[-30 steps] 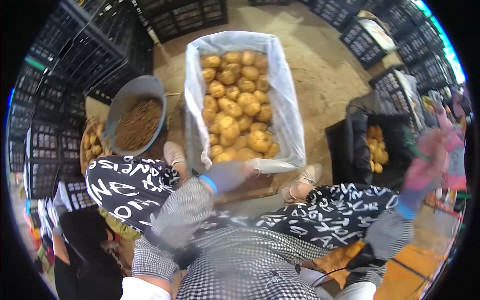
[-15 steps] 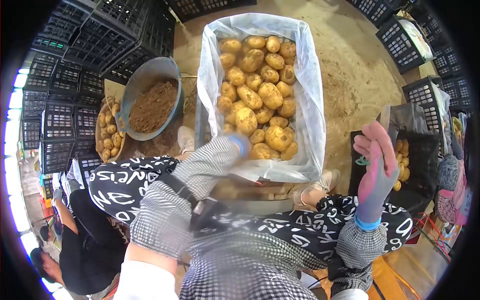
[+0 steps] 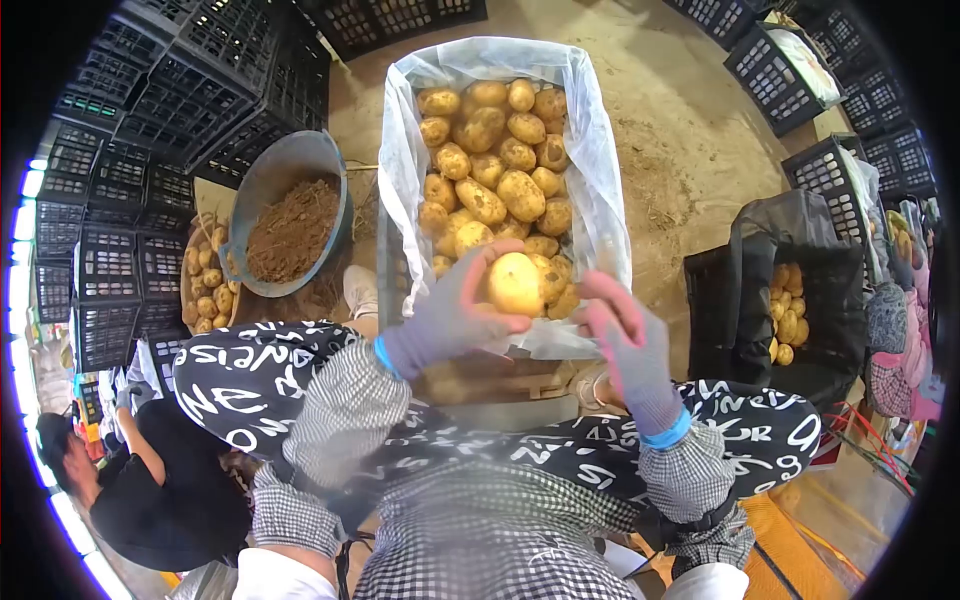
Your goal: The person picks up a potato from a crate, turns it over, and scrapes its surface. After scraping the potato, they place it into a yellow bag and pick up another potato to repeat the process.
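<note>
In front of me a crate lined with a white sheet [image 3: 598, 150] is full of soil-specked potatoes [image 3: 521, 196]. Over its near end, my left hand [image 3: 440, 315], in a grey glove with bare fingertips, holds a large pale potato [image 3: 515, 284] between thumb and fingers. My right hand [image 3: 632, 350], gloved the same way, is just right of that potato at the crate's near right corner. Its fingers are slightly bent and apart, with nothing visible in them.
At left are a blue tub of soil [image 3: 292, 225], a basket of potatoes [image 3: 205, 275] and stacked black crates [image 3: 200, 80]. A black-lined crate [image 3: 725, 290] with potatoes stands at right. A person in black [image 3: 170, 490] sits at lower left.
My left hand, blurred over the crate's near end before, now holds up a potato. My right hand has moved left from beside the black-lined crate to near that potato.
</note>
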Action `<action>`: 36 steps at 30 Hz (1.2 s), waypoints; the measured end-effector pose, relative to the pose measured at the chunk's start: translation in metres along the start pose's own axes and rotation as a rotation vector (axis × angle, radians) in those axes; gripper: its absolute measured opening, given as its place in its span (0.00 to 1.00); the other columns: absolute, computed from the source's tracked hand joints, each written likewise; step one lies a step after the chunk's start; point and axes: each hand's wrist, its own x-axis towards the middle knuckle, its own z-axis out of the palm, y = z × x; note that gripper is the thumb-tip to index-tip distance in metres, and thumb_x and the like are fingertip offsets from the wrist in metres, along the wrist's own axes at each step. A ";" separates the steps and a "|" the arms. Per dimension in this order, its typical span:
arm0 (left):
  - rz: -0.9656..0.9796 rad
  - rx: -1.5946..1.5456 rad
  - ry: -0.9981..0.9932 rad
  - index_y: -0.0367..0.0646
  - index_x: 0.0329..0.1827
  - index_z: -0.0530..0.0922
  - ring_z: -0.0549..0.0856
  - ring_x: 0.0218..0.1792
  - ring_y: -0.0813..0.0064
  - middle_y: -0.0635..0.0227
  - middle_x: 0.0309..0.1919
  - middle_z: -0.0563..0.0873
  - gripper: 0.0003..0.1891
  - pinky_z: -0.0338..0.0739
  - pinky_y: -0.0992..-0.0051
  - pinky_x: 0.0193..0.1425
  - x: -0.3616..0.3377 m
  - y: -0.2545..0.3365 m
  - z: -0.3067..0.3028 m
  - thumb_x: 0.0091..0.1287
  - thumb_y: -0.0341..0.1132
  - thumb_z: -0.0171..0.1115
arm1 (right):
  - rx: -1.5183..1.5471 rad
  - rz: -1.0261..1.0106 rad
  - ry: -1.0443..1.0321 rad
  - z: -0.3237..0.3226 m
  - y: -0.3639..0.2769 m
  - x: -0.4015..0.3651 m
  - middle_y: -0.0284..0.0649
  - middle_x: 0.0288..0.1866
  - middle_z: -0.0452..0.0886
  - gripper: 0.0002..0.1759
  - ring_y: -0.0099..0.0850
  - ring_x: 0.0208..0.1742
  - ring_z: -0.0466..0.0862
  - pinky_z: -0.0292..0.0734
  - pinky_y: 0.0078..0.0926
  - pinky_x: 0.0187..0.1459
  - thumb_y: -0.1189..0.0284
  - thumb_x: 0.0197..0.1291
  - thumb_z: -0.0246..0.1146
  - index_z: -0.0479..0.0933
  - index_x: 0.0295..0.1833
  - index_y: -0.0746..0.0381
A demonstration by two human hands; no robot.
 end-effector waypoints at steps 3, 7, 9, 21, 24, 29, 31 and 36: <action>0.176 -0.070 -0.078 0.39 0.74 0.61 0.75 0.63 0.75 0.66 0.63 0.73 0.44 0.71 0.73 0.68 -0.016 0.006 0.011 0.55 0.28 0.77 | 0.261 0.224 -0.244 0.019 0.009 -0.003 0.42 0.67 0.72 0.37 0.29 0.59 0.79 0.79 0.26 0.54 0.58 0.72 0.59 0.56 0.76 0.68; 0.127 -0.237 -0.081 0.37 0.75 0.61 0.73 0.66 0.75 0.64 0.67 0.72 0.40 0.68 0.73 0.71 -0.031 0.011 0.021 0.62 0.31 0.73 | 0.394 0.185 -0.287 0.030 0.005 -0.002 0.40 0.64 0.74 0.40 0.28 0.61 0.78 0.78 0.27 0.57 0.62 0.65 0.68 0.58 0.75 0.68; 0.023 -0.330 -0.067 0.36 0.76 0.62 0.72 0.67 0.74 0.64 0.69 0.70 0.37 0.68 0.72 0.71 -0.035 0.009 0.015 0.65 0.31 0.70 | 0.346 0.168 -0.216 0.032 -0.003 -0.003 0.39 0.63 0.75 0.42 0.27 0.61 0.78 0.77 0.28 0.59 0.66 0.60 0.72 0.59 0.74 0.67; 0.087 -0.233 0.008 0.39 0.75 0.64 0.79 0.59 0.75 0.63 0.66 0.71 0.35 0.80 0.77 0.58 -0.026 -0.016 0.029 0.65 0.30 0.70 | -0.665 -0.381 -0.049 0.039 0.009 0.001 0.46 0.60 0.78 0.43 0.38 0.60 0.79 0.74 0.31 0.61 0.72 0.40 0.79 0.72 0.66 0.61; 0.038 -0.388 -0.041 0.39 0.73 0.67 0.80 0.58 0.75 0.63 0.65 0.73 0.34 0.79 0.76 0.59 -0.020 -0.025 0.015 0.66 0.34 0.70 | -0.639 -0.336 0.014 0.039 0.011 0.000 0.46 0.59 0.78 0.41 0.39 0.59 0.80 0.74 0.33 0.62 0.72 0.41 0.78 0.72 0.65 0.62; 0.199 -0.242 0.085 0.39 0.66 0.75 0.79 0.60 0.75 0.62 0.60 0.79 0.26 0.75 0.73 0.63 -0.017 -0.021 0.021 0.66 0.36 0.69 | -0.642 -0.377 0.053 0.036 0.011 0.003 0.46 0.58 0.78 0.42 0.38 0.58 0.80 0.75 0.32 0.60 0.72 0.39 0.79 0.73 0.64 0.62; 0.433 0.164 0.179 0.38 0.62 0.79 0.79 0.60 0.74 0.61 0.59 0.80 0.22 0.74 0.72 0.64 -0.017 -0.031 0.024 0.66 0.34 0.68 | -0.649 -0.364 0.075 0.036 0.012 0.000 0.45 0.57 0.78 0.42 0.36 0.57 0.81 0.76 0.31 0.58 0.71 0.39 0.80 0.73 0.64 0.63; 0.276 -0.227 0.169 0.35 0.55 0.81 0.80 0.58 0.73 0.61 0.57 0.82 0.15 0.74 0.72 0.64 -0.019 -0.042 0.020 0.66 0.30 0.66 | -0.587 -0.203 0.064 0.037 0.013 -0.002 0.41 0.55 0.79 0.41 0.28 0.52 0.81 0.78 0.25 0.53 0.71 0.41 0.80 0.72 0.64 0.65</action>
